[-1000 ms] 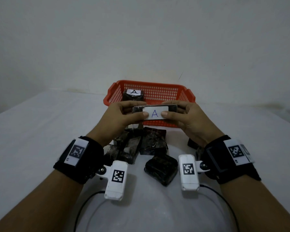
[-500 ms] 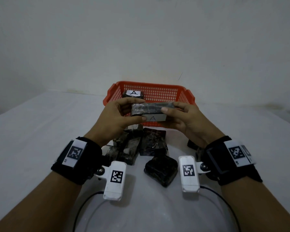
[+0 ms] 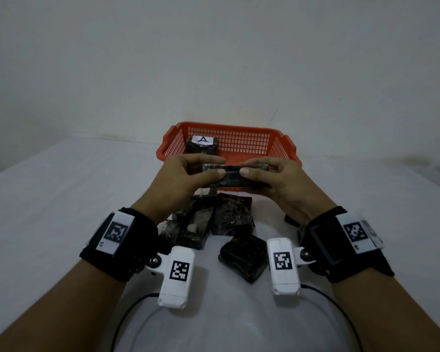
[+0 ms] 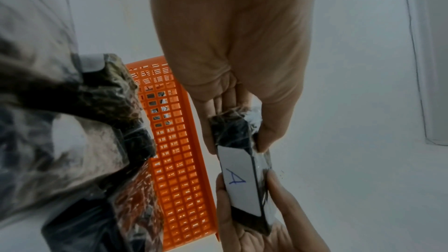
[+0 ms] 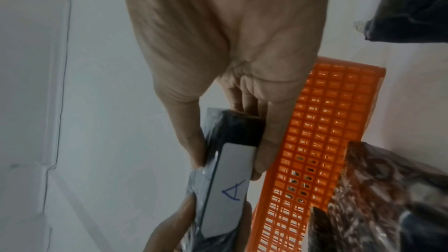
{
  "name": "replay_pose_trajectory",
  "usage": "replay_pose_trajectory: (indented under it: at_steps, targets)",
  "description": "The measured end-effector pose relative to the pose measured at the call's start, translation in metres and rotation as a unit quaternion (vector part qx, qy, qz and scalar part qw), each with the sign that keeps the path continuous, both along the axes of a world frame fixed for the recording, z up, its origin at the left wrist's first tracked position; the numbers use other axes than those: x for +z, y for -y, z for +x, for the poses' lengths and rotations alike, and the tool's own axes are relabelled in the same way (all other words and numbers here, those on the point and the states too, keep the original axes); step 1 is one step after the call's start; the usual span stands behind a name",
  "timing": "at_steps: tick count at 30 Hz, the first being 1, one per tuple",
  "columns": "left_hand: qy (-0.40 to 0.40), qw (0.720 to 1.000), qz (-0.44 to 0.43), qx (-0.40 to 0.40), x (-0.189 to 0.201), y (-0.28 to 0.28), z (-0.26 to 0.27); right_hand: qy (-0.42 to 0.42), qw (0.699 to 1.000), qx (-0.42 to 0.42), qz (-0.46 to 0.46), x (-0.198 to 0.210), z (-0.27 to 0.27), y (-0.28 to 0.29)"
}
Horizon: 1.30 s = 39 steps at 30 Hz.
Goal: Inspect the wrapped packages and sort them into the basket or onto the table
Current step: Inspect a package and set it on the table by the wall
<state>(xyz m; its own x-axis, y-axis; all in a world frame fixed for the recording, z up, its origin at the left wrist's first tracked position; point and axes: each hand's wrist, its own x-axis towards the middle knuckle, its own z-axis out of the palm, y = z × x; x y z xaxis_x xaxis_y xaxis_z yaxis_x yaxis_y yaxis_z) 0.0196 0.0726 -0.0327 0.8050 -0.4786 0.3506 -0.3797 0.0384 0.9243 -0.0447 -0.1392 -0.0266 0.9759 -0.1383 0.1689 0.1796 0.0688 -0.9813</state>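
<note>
Seen from the head camera, a person's left hand (image 3: 186, 179) and right hand (image 3: 277, 179) hold a dark plastic-wrapped package (image 3: 235, 175) between them, each grip clamped on one end by thumb and fingers, above the near rim of a red mesh basket (image 3: 244, 143) on a white tabletop (image 3: 48, 199). Inside the basket's left corner stands another wrapped package (image 3: 201, 146) with a white label reading "A". A pile of wrapped packages (image 3: 214, 222) lies on the tabletop between the wrists, one dark bundle (image 3: 244, 257) nearest the viewer; both wrists wear black bands with square coded markers. From the left wrist camera, the held package's white label (image 4: 240, 181) shows a handwritten blue "A" on its underside, the left hand's fingers (image 4: 211, 122) and thumb pinching one end, the basket's orange-looking wall just beside. From the right wrist camera, the same label (image 5: 230, 191) with its blue "A" faces the lens, the right thumb (image 5: 191, 141) pressed along the package's side.
</note>
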Motion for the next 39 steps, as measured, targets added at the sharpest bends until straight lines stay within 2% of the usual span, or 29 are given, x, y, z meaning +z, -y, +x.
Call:
replay_pose_trajectory:
  at_steps: [5,11,16,20,24,26,29,32,35,37,39]
  targets:
    - [-0.041,0.999,0.002,-0.019,-0.002,0.0,0.002,0.014,0.999,-0.025,-0.022,-0.003,0.001,0.0]
    - [-0.025,0.999,-0.028,0.006,-0.001,-0.002,0.004,0.005,0.998,0.055,0.031,0.002,-0.003,0.005]
    - [-0.052,0.998,-0.036,-0.029,0.0,-0.001,0.002,0.021,0.999,0.033,0.008,0.002,-0.004,0.011]
    - [-0.027,0.999,-0.043,-0.005,0.0,-0.001,0.002,0.022,0.999,0.038,0.021,0.0,-0.001,0.009]
    - [-0.042,0.998,-0.035,-0.036,-0.002,0.002,-0.001,0.047,0.998,-0.023,-0.037,-0.004,0.001,0.008]
    - [-0.019,0.999,-0.028,-0.022,-0.002,0.002,0.0,0.051,0.997,-0.033,-0.041,-0.004,0.0,0.008]
    - [0.012,0.999,-0.037,0.0,-0.002,-0.001,0.001,0.049,0.999,-0.01,-0.012,-0.002,0.0,0.004]
    - [0.021,0.999,-0.044,-0.005,0.0,-0.003,0.001,0.012,0.999,0.028,0.041,0.002,-0.003,0.001]
    - [0.039,0.999,-0.033,-0.008,0.0,-0.004,0.0,-0.018,0.998,0.03,0.055,0.003,-0.005,0.002]
    - [0.014,0.999,-0.038,-0.031,0.001,-0.002,-0.001,-0.012,0.998,0.019,0.055,0.003,-0.005,0.002]
    - [-0.055,0.994,-0.054,-0.073,0.002,0.0,-0.003,0.003,0.999,0.007,0.04,0.003,-0.005,0.004]
